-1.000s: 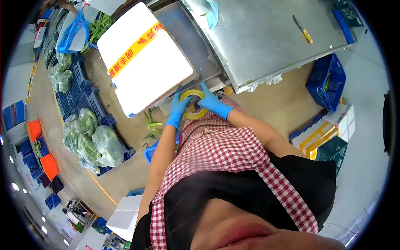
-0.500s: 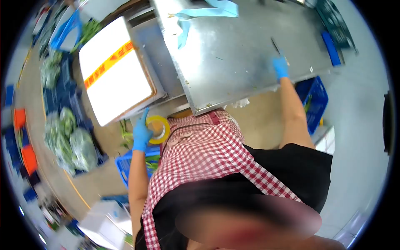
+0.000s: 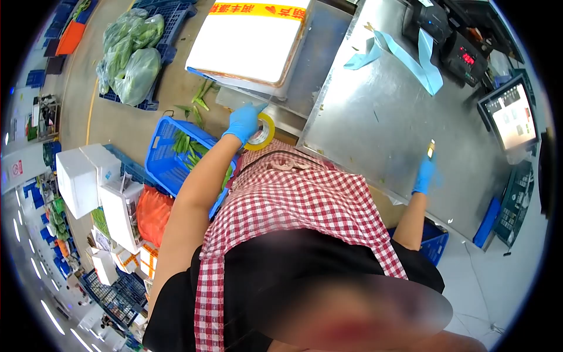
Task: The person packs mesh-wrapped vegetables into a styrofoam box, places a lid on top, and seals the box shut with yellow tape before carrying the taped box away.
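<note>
My left hand (image 3: 243, 122), in a blue glove, is closed on a yellow roll of tape (image 3: 266, 132) near the front of my checked apron. Just beyond it stands a white foam box (image 3: 240, 44) with a printed orange-yellow band across its lid. My right hand (image 3: 424, 176), also gloved and blurred by motion, is over the front part of the metal table (image 3: 363, 123). A small knife (image 3: 431, 148) with a shiny blade sticks out from its fingers, pointing away from me; its handle is hidden.
Light blue strips (image 3: 404, 56) lie on the table. Behind them are a device with red digits (image 3: 466, 57) and a screen (image 3: 512, 117). A blue crate (image 3: 161, 155) with greens stands by my left arm. Bagged vegetables (image 3: 132, 61) sit on a pallet.
My view has swung to the right, bringing the screen and display into sight. My left hand keeps the tape roll. My right hand now appears lower in view, with the knife still at its fingers.
</note>
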Motion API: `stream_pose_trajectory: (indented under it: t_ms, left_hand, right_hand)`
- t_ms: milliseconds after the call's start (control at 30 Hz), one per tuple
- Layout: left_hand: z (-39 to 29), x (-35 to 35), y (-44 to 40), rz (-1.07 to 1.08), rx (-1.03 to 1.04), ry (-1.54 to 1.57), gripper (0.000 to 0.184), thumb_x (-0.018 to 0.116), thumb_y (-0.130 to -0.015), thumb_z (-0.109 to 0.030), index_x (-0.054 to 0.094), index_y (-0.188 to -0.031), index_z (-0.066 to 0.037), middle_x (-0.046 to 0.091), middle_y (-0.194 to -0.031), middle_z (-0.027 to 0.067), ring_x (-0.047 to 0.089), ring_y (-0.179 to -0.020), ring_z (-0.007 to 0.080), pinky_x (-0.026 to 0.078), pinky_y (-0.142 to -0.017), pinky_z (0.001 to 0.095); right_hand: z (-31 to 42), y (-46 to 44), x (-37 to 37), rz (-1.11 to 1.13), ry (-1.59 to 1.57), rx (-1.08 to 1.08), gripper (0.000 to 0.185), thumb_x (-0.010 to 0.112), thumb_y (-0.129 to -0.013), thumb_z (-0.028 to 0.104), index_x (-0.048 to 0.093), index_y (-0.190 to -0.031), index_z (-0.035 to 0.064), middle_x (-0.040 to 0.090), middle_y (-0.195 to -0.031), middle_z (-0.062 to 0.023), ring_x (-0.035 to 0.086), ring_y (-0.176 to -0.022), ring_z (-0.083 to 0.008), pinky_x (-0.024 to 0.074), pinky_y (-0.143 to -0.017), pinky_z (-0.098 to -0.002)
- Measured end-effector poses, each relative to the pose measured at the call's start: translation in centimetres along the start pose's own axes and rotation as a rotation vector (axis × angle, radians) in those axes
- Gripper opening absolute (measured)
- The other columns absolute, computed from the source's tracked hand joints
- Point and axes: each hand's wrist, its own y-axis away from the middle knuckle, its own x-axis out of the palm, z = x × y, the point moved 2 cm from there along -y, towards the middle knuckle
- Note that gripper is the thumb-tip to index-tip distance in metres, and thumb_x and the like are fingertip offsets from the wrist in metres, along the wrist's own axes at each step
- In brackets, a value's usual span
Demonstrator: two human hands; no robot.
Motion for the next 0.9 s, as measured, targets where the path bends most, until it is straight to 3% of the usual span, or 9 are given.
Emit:
stream_pose_trajectory:
  t_ms: [33, 67, 167, 233, 367, 667, 700, 767, 900]
  left_hand:
    - [0.1, -0.2, 0.0, -0.016, -0.019, -0.01, 0.065, 0.054, -0.074, -0.008, 0.038, -0.132, -0.032, 0.055, -0.112, 0.018, 0.058, -0.092, 0.0329, 0.049, -0.075, 0.0404]
    - [0.2, -0.4, 0.2, -0.03, -0.035, -0.02, 0.065, 0.054, -0.074, -0.008, 0.038, -0.132, -0.032, 0.054, -0.114, 0.0178, 0.058, -0.092, 0.0326, 0.049, -0.075, 0.0402]
    - [-0.2, -2.1, 1.2, -0.007, -0.113, 0.019, 0.062, 0.053, -0.075, -0.008, 0.039, -0.131, -0.03, 0.054, -0.115, 0.0147, 0.058, -0.092, 0.0316, 0.049, -0.074, 0.0402]
    - [-0.5, -2.6, 1.7, -0.02, -0.086, 0.002, 0.06, 0.054, -0.074, -0.01, 0.042, -0.13, -0.028, 0.056, -0.113, 0.0129, 0.059, -0.093, 0.0305, 0.049, -0.074, 0.0398]
    - [-0.2, -1.3, 0.7, -0.014, -0.035, 0.027, 0.056, 0.058, -0.073, -0.013, 0.047, -0.127, -0.024, 0.059, -0.107, 0.0109, 0.059, -0.092, 0.0283, 0.049, -0.074, 0.0391]
    - [5.1, 1.1, 2.7, 0.094, -0.071, -0.037, 0.043, 0.056, -0.072, -0.017, 0.058, -0.114, -0.022, 0.063, -0.099, 0.011, 0.06, -0.09, 0.0288, 0.048, -0.075, 0.0399]
    - [6.5, 1.6, 4.1, 0.074, -0.098, -0.017, 0.041, 0.056, -0.072, -0.015, 0.059, -0.112, -0.021, 0.063, -0.1, 0.011, 0.061, -0.09, 0.029, 0.049, -0.076, 0.04]
    - [9.5, 3.1, 6.4, 0.053, -0.148, 0.033, 0.041, 0.055, -0.072, -0.013, 0.059, -0.112, -0.021, 0.062, -0.102, 0.0112, 0.061, -0.089, 0.0292, 0.049, -0.076, 0.04]
    - [11.0, 2.3, 8.1, 0.073, -0.261, 0.088, 0.047, 0.054, -0.071, -0.011, 0.057, -0.116, -0.023, 0.062, -0.102, 0.0118, 0.061, -0.089, 0.03, 0.049, -0.075, 0.0393]
  right_hand:
    - [0.0, -0.1, 3.3, 0.13, -0.288, -0.177, 0.03, 0.054, -0.087, 0.025, 0.056, -0.102, -0.001, 0.058, -0.079, -0.0051, 0.05, -0.064, -0.0132, 0.0449, -0.061, -0.029]
    - [5.9, 3.0, 4.5, 0.447, -0.311, -0.001, 0.032, 0.054, -0.088, 0.025, 0.055, -0.108, -0.001, 0.057, -0.087, -0.0037, 0.049, -0.073, -0.0115, 0.0446, -0.067, -0.0281]
    - [20.3, 12.9, 9.3, 0.789, -0.274, -0.351, 0.039, 0.057, -0.085, 0.033, 0.055, -0.113, 0.0063, 0.062, -0.099, -0.011, 0.057, -0.09, -0.0182, 0.0445, -0.078, -0.0314]
    - [24.9, 16.5, 13.3, 0.821, -0.202, -0.598, 0.042, 0.055, -0.084, 0.039, 0.056, -0.112, 0.0083, 0.062, -0.091, -0.0179, 0.061, -0.084, -0.029, 0.0466, -0.074, -0.0348]
    - [30.2, 18.6, 18.6, 0.724, 0.218, -0.9, 0.033, 0.051, -0.084, 0.04, 0.058, -0.091, 0.0078, 0.063, -0.078, -0.0164, 0.062, -0.071, -0.0323, 0.0479, -0.064, -0.0415]
    - [22.4, 19.3, 14.8, 0.795, 0.225, -0.791, 0.032, 0.056, -0.082, 0.038, 0.06, -0.092, 0.0071, 0.062, -0.071, -0.0151, 0.06, -0.064, -0.0336, 0.0466, -0.059, -0.0435]
    - [22.8, 19.5, 14.5, 0.868, 0.378, -0.734, 0.033, 0.058, -0.082, 0.036, 0.06, -0.095, 0.0058, 0.062, -0.081, -0.0164, 0.06, -0.073, -0.0343, 0.0461, -0.065, -0.0426]
    - [24.5, 20.3, 15.4, 0.88, 0.014, -0.84, 0.035, 0.057, -0.082, 0.037, 0.059, -0.096, 0.0046, 0.058, -0.096, -0.0182, 0.058, -0.086, -0.0342, 0.0453, -0.072, -0.0421]
    - [30.5, 18.4, 22.8, 1.016, 0.176, -1.158, 0.034, 0.054, -0.084, 0.034, 0.059, -0.097, 0.0038, 0.055, -0.103, -0.0174, 0.055, -0.092, -0.0346, 0.0445, -0.079, -0.042]
